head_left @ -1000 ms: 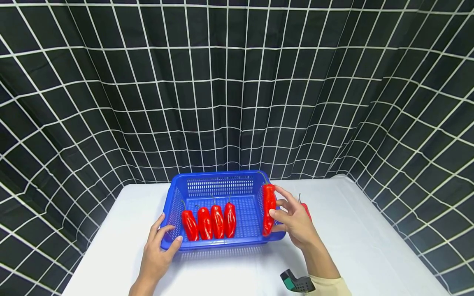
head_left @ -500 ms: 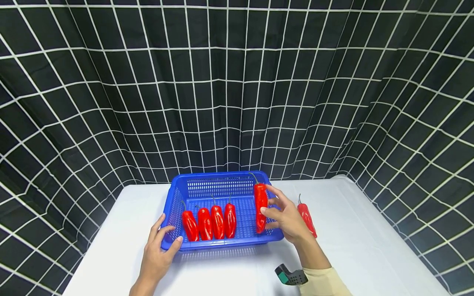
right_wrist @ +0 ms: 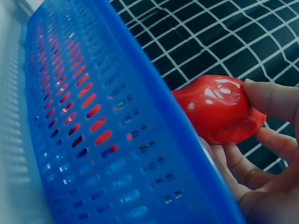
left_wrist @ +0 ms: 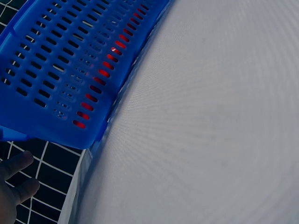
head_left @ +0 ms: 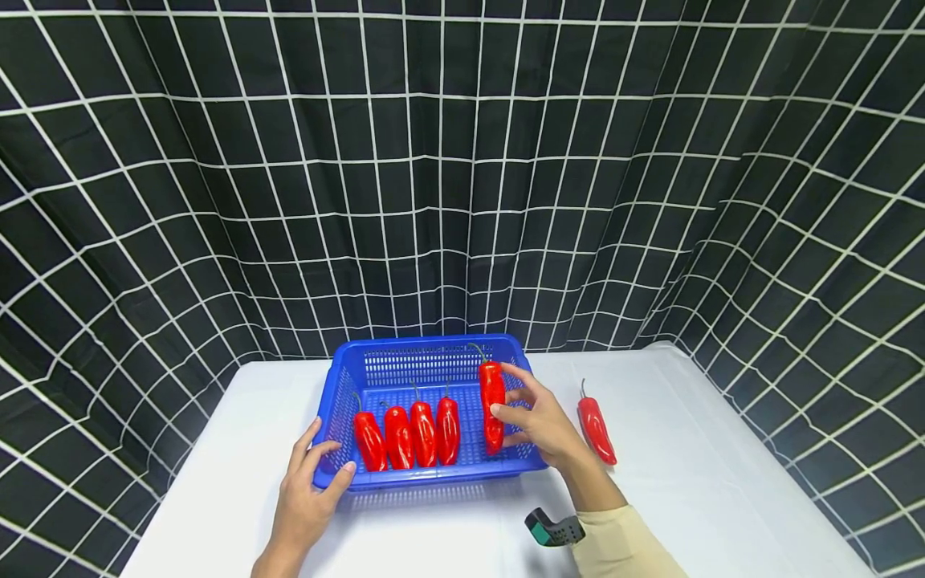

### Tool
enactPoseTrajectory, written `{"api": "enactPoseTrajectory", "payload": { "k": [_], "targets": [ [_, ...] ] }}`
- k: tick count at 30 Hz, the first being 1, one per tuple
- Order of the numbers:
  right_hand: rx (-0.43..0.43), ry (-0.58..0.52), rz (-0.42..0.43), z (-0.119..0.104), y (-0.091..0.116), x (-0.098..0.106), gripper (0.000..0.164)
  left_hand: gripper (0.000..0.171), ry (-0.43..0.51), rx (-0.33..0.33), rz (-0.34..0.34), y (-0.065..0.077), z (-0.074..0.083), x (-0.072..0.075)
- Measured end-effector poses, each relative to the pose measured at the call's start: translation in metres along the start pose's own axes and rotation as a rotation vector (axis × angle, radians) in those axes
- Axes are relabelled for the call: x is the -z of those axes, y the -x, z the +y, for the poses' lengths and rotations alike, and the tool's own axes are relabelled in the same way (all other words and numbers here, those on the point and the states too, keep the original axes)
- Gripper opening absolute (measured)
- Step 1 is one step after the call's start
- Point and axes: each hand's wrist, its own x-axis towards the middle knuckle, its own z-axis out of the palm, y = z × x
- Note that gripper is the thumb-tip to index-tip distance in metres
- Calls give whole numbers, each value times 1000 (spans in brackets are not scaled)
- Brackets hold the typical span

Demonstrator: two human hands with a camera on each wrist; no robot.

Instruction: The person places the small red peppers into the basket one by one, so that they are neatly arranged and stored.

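A blue plastic basket (head_left: 433, 480) holds several red peppers (head_left: 422, 433) in a row along its left part. My left hand (head_left: 309, 490) holds the basket's front left corner, with thumb and a finger over the rim. In the left wrist view only a few fingers (left_wrist: 21, 168) show, beside the basket's outer wall (left_wrist: 56, 70). Between the thumb and fingers of my right hand (head_left: 538, 421), another red pepper (head_left: 492, 408) hangs over the basket's right part, stem up. In the right wrist view this pepper (right_wrist: 217, 109) is partly behind the basket rim.
One red pepper (head_left: 596, 432) lies on the white tablecloth (head_left: 694, 474) to the right of the basket. A dark curtain with white grid lines (head_left: 433, 177) stands behind and along both sides. A dark band with a camera (head_left: 555, 528) is on the right wrist.
My right hand has carried its pepper leftward, from the basket's right rim to farther inside. The pepper on the table came into full view. My left hand stays in place.
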Motion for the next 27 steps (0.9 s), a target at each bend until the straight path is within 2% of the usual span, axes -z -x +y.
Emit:
{"api": "enactPoseTrajectory", "payload": {
  "k": [17, 27],
  "targets": [
    [-47, 114, -40, 11, -14, -14, 73, 30, -2, -11, 1, -1, -2, 0],
    [-142, 121, -53, 15, -25, -18, 72, 30, 10, -6, 3, 0, -3, -1]
  ]
}}
